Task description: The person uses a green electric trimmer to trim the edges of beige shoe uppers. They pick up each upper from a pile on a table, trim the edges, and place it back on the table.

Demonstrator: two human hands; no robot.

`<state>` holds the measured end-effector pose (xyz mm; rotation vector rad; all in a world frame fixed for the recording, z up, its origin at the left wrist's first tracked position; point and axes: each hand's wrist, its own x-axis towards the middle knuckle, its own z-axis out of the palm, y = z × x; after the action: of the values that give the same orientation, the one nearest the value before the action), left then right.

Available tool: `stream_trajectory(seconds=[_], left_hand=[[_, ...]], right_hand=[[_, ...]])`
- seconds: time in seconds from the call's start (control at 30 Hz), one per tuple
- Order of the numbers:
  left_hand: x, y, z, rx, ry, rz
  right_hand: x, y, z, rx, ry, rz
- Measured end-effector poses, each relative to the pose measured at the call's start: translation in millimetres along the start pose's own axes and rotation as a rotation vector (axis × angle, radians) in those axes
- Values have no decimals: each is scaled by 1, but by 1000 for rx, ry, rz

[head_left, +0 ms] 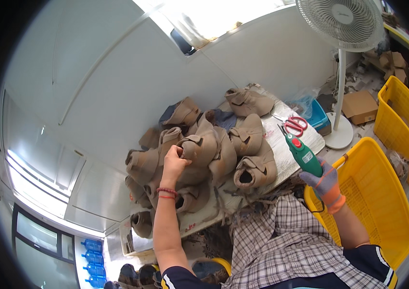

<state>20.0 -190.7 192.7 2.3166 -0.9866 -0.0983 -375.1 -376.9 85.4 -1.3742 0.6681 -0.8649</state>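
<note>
My left hand (173, 163), bare with red bands at the wrist, pinches the edge of a tan piece (199, 149) that looks like a shoe upper. It lies in a heap of similar tan pieces (257, 171), some with dark collar openings. In my right hand (327, 185), wearing a grey and orange glove, is a green handheld power tool (305, 156) with a red button. Its thin dark tip points up and away from me, toward red-handled scissors (295, 125). The tool is apart from the heap.
The heap lies on a pale worktable (305, 142) against a white wall. Yellow baskets (382, 192) stand at the right, beside a white standing fan (341, 72) and a cardboard box (360, 107). Dark scraps (243, 209) hang along the table's near edge. Blue water bottles (94, 257) are at lower left.
</note>
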Motion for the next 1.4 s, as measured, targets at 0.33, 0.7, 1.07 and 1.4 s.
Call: stream_trajectory(seconds=[0.33,0.7,1.07,1.4], left_hand=[[162,113,89,1037,-39,399],[319,57,230,949,-286,399],[269,119,111,631,27,731],[11,90,-58,-945,-47,80]], right_hand=[[52,21,-19,22,57,135],[78,48,-34,-8,153,181],[58,36,-30,20,121,166],[5,-9,-14,-37,-30,51]])
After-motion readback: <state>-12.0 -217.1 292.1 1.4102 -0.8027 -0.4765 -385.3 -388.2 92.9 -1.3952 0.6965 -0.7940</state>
